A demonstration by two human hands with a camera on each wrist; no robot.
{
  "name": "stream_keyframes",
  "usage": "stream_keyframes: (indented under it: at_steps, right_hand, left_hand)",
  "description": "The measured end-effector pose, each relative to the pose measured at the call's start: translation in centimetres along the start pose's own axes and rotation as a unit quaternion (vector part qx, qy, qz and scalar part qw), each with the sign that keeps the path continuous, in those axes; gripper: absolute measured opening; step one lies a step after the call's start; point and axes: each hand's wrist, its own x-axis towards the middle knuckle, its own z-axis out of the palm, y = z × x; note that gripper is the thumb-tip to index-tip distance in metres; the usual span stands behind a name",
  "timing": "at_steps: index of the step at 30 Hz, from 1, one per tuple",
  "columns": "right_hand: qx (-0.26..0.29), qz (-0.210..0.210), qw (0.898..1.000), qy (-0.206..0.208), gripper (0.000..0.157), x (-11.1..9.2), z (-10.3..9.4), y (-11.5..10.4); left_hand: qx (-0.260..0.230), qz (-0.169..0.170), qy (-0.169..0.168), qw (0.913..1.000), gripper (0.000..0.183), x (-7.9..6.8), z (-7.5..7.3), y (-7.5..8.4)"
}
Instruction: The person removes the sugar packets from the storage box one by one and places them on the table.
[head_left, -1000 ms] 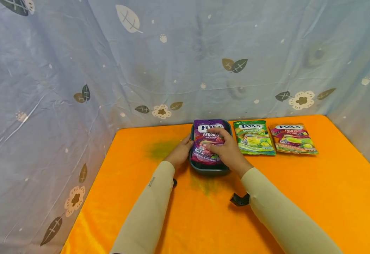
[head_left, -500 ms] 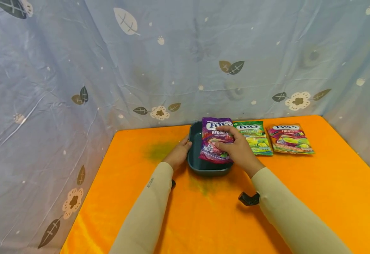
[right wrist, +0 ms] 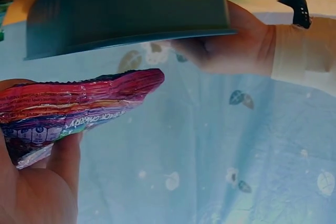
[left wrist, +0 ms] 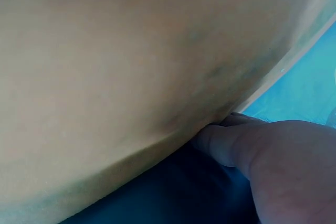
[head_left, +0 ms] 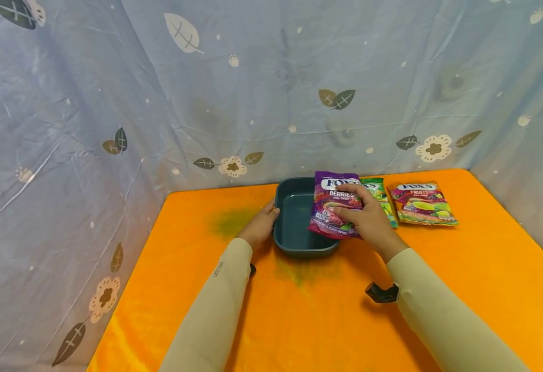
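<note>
My right hand (head_left: 371, 222) holds a purple bag of Fox's Berries candy (head_left: 327, 199) above the right side of a dark teal rectangular tub (head_left: 295, 219). Thumb and index finger show on the bag's printed front. In the right wrist view the bag (right wrist: 89, 100) is seen edge-on, apart from the tub's rim. My left hand (head_left: 263, 225) grips the tub's left wall, its thumb near the rim; some of its fingers are hidden. The tub's visible inside holds nothing. The left wrist view shows only part of the left hand (left wrist: 289, 166) close up.
A green Fox's Spring Tea bag (head_left: 377, 189) lies right of the tub, partly hidden by the berries bag. Further right lies a red Fox's Fruits bag (head_left: 422, 204). Orange cloth (head_left: 308, 315) covers the table; a patterned blue-grey curtain (head_left: 271, 88) stands behind.
My right hand has lifted the berries bag out of the tub and carried it right, exposing the inside and covering part of the green bag. My left hand stays on the tub.
</note>
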Motion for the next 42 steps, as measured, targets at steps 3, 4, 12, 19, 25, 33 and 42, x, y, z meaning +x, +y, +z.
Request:
stream_keyframes:
  at_steps: [3, 4, 12, 19, 25, 33, 42]
  right_hand:
    - [-0.005, 0.003, 1.000, 0.004, 0.055, 0.0, -0.7, 0.5]
    - [-0.002, 0.003, 1.000, 0.006, 0.054, 0.1, -1.0, 0.7]
    - [-0.019, -0.003, 1.000, 0.022, 0.057, 1.1, -3.2, 3.8]
    - [-0.060, -0.007, 0.998, 0.035, 0.060, 0.3, -4.6, 4.9]
    - [-0.095, 0.000, 0.995, 0.038, 0.061, -0.3, -6.2, 5.2]
    - [-0.104, 0.020, 0.994, 0.027, 0.064, -1.4, -7.7, 6.1]
    - [-0.101, 0.022, 0.994, -0.018, 0.061, -2.9, -7.4, 8.1]
  left_hand:
    - [-0.002, -0.003, 0.000, 1.0000, 0.051, -0.1, 0.0, 0.1]
    - [-0.001, -0.004, 0.000, 1.0000, 0.051, -0.2, 0.0, 0.1]
    - [-0.008, -0.010, -0.001, 0.9999, 0.051, -0.3, 0.1, 0.1]
    - [-0.006, -0.014, -0.005, 0.9999, 0.052, -0.4, -0.1, 0.2]
    - [-0.016, -0.009, -0.010, 0.9998, 0.052, -0.3, -0.2, 0.2]
    - [-0.013, -0.005, -0.008, 0.9999, 0.052, -0.1, -0.3, 0.2]
    - [0.001, 0.006, -0.015, 0.9999, 0.053, 0.1, -0.2, 0.0]
